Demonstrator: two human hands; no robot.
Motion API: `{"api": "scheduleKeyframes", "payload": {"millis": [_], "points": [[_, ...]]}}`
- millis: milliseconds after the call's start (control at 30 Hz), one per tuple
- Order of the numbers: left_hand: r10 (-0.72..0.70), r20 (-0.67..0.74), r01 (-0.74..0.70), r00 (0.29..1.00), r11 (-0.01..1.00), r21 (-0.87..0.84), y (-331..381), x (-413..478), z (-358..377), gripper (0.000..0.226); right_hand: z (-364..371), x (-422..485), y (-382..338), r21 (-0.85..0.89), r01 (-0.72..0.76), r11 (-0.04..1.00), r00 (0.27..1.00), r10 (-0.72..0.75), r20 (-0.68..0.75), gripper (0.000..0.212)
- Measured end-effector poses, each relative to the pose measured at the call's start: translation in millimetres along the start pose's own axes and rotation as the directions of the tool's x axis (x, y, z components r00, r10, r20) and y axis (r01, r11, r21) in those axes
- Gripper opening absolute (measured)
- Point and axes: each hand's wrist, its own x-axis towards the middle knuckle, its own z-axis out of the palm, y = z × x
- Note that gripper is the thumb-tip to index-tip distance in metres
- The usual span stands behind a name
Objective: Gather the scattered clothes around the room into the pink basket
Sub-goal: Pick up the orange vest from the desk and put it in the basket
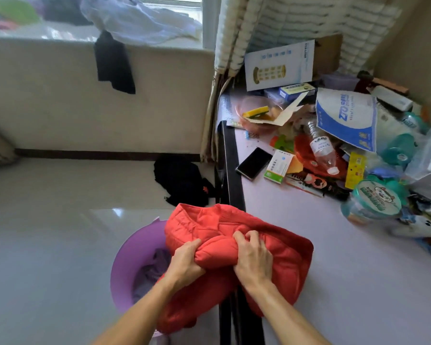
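A red quilted jacket [209, 222] is bunched up in the near middle, held in both hands. The left hand [187, 257] grips a thick fold from the left with its fingers curled around it. The right hand [253, 256] clutches the same bundle from above, its fingers dug into the fabric. The jacket lies partly over the near left edge of the table [334, 275] and partly hangs over the pink basket [123, 257].

The basket stands on the floor just left of the table, its right side hidden under the jacket. A purple garment [152, 272] lies inside it.

Farther off, a heap of black clothes [182, 180] sits on the floor against the table's far left corner, near the wall. Above it, a black garment [113, 63] hangs down from the window ledge, under a loose white cloth [139, 21].

On the table's far right there is clutter. A dark phone [254, 163] lies face up beside a green-and-white box [278, 166], and a clear plastic bottle [322, 148] lies on its side among packets and tubs.
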Motion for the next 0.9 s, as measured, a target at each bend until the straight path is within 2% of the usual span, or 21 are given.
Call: {"api": "scheduleKeyframes", "payload": {"millis": [133, 267, 333, 467, 567, 667, 767, 900], "points": [[-0.081, -0.020, 0.080, 0.997, 0.997, -0.006, -46.0, -10.2, -36.5, 0.052, 12.5, 3.3, -65.2, -0.065, 0.026, 0.998, 1.000, -0.027, -0.015, 0.059], [-0.203, -0.011, 0.202, 0.979, 0.966, 0.164, -84.5, -13.0, -69.6, 0.055, 32.8, 7.4, -122.0, -0.081, 0.035, 0.996, 0.999, -0.036, -0.011, 0.061], [-0.216, 0.000, 0.210, 0.976, 0.950, 0.230, -100.1, -12.8, -76.6, 0.064, 43.4, 9.5, -140.4, -0.101, 0.047, 0.994, 0.999, -0.049, -0.014, 0.060], [-0.246, 0.067, 0.223, 0.967, 0.945, 0.241, -123.9, -12.1, -84.9, 0.078, 57.1, 11.2, -175.2, -0.131, 0.094, 0.987, 0.995, -0.098, -0.023, 0.048], [-0.223, 0.048, 0.210, 0.974, 0.958, 0.193, -129.0, -11.6, -85.3, 0.072, 60.2, 17.0, -188.4, -0.157, 0.144, 0.977, 0.988, -0.150, -0.027, 0.038], [-0.184, -0.029, 0.186, 0.983, 0.977, 0.109, -128.7, -12.4, -89.0, 0.063, 66.6, 23.8, -198.7, -0.166, 0.223, 0.961, 0.970, -0.236, -0.065, 0.012], [-0.195, -0.121, 0.207, 0.973, 0.973, 0.098, -126.4, -16.1, -94.2, 0.061, 70.6, 22.8, -208.7, -0.102, 0.305, 0.947, 0.943, -0.315, -0.107, 0.027], [-0.208, -0.147, 0.233, 0.967, 0.956, 0.176, -130.1, -22.1, -105.1, 0.058, 68.0, 15.1, -215.8, -0.035, 0.345, 0.938, 0.928, -0.347, -0.136, 0.027]]}}
